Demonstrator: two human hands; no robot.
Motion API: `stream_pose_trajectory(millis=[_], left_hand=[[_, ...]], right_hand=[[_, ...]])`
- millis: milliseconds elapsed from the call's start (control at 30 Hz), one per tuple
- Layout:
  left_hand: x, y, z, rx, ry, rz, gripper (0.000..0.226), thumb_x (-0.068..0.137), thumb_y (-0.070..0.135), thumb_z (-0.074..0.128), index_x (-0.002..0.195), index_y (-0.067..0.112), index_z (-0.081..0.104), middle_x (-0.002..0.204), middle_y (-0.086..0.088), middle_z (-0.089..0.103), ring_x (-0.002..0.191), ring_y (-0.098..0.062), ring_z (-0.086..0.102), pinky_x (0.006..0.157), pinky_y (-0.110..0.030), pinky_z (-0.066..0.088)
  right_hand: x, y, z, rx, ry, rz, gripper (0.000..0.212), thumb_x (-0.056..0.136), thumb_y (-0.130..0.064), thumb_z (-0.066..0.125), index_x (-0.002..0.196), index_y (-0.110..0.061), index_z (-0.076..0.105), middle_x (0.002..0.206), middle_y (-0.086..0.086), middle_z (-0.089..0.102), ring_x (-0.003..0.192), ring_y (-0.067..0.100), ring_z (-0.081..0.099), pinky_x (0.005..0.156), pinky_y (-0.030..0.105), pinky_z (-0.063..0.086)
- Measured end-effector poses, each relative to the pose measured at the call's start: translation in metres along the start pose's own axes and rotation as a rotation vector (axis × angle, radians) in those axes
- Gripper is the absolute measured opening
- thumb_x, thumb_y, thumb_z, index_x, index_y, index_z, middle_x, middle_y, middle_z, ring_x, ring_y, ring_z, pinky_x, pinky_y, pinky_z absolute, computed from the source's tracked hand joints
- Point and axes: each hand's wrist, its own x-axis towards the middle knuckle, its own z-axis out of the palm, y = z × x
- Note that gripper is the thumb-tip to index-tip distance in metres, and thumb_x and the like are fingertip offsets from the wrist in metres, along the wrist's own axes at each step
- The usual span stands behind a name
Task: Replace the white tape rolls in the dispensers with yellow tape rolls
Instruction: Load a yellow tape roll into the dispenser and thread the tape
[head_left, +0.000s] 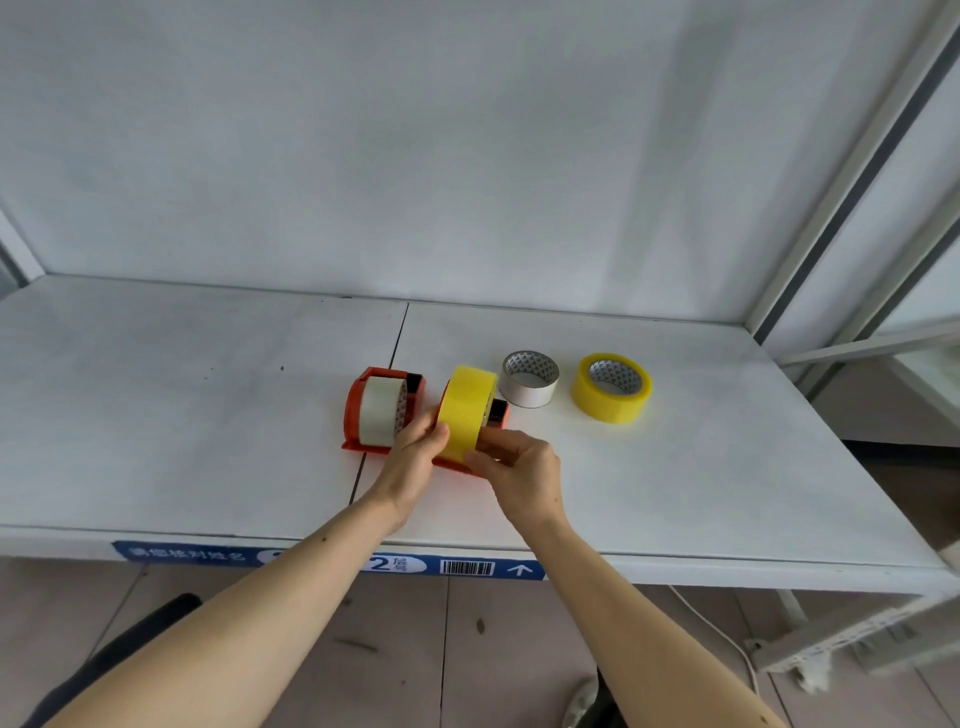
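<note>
Head view, items on a white shelf (208, 415) of smooth, faintly scuffed panels:

1. Orange plastic dispenser (358, 410), curved shell, on its side left of centre; loaded with a white tape roll (379, 413), glossy and upright on edge.
2. Second orange dispenser (500, 413), mostly hidden behind hands; black part showing at its far end. Upright yellow tape roll (465, 413), smooth and shiny, sits in or against it; seating cannot be told.
3. Loose white roll (530, 384), lying flat, patterned card core, just right of the second dispenser.
4. Loose yellow roll (612, 387), flat, translucent, same patterned core, beside the white one, apart from it.

Left hand (413, 462): fingers curled, thumb and fingertips pinching the upright yellow roll's near left edge.
Right hand (519, 470): fingers (485, 457) bent and closed against the roll's lower right side and the dispenser there.

Blue label strip (332, 560) with barcode runs along the shelf's front edge.
</note>
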Motion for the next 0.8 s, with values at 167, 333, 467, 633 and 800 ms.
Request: stream_pose_trajectory(millis=[167,333,467,633,800], left_hand=[[-0.012,-0.005,-0.002,-0.006,0.041,-0.021,0.018,0.095,0.031,0.048,0.103,0.029,0.064,0.093,0.021,0.071,0.09,0.006,0.064,0.085,-0.02,0.043],[-0.003,0.008,0.004,0.13,0.202,0.031,0.024,0.098,0.04,0.045,0.111,0.023,0.056,0.098,0.01,0.061,0.092,-0.007,0.058,0.072,-0.02,0.044],[0.007,0.007,-0.001,0.149,0.216,-0.008,0.016,0.094,0.044,0.052,0.096,0.031,0.061,0.096,0.007,0.066,0.091,-0.01,0.061,0.08,-0.029,0.049],[0.011,0.01,-0.001,0.131,0.245,-0.029,0.024,0.093,0.041,0.055,0.102,0.022,0.066,0.093,0.007,0.067,0.087,-0.008,0.062,0.071,-0.022,0.046],[0.014,0.008,-0.004,0.132,0.26,-0.051,0.018,0.092,0.042,0.058,0.095,0.027,0.067,0.097,0.003,0.069,0.092,-0.013,0.064,0.078,-0.028,0.05]], right_hand=[[-0.016,0.007,0.008,-0.043,-0.073,-0.036,0.024,0.077,-0.01,0.08,0.099,-0.017,0.079,0.084,-0.011,0.072,0.079,0.006,0.068,0.078,0.015,0.052],[-0.011,0.004,0.002,-0.167,-0.094,-0.098,0.024,0.075,-0.001,0.068,0.088,-0.018,0.079,0.077,-0.014,0.071,0.074,0.0,0.066,0.076,0.013,0.053],[0.023,-0.01,-0.015,-0.061,0.113,0.047,0.012,0.082,-0.017,0.064,0.087,-0.015,0.074,0.079,-0.002,0.07,0.076,0.015,0.063,0.071,0.026,0.049],[0.072,-0.023,-0.012,-0.176,-0.001,0.214,0.052,0.081,-0.052,0.068,0.048,-0.017,0.048,0.052,-0.003,0.046,0.053,0.015,0.044,0.054,0.027,0.035],[0.091,-0.025,-0.01,-0.234,-0.026,0.192,0.035,0.08,-0.03,0.072,0.05,-0.019,0.059,0.056,0.005,0.055,0.062,0.022,0.052,0.054,0.027,0.038]])
